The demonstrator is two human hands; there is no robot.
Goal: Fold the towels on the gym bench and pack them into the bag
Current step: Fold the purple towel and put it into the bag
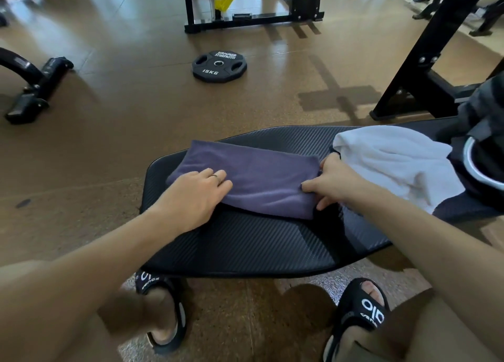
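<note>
The left hand [195,195] lies flat on the purple towel [245,181]; the right hand [331,183] pinches its end near the tabletop [245,241] middle, so the fold may slip open.

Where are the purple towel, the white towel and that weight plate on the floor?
purple towel [261,179]: head view, middle of its folded top.
white towel [392,157]: head view, its crumpled middle.
weight plate [219,66]: head view, its face beside the hub.

A: Left hand [196,195]?
B: Palm down, fingers straight and together, laid flat; a ring showed on one finger; forearm bare, reaching in from lower left.
A: Right hand [331,183]?
B: Fingers curled, thumb stretched leftward, pinching at an edge; bare forearm came in from lower right; hands apart.
</note>
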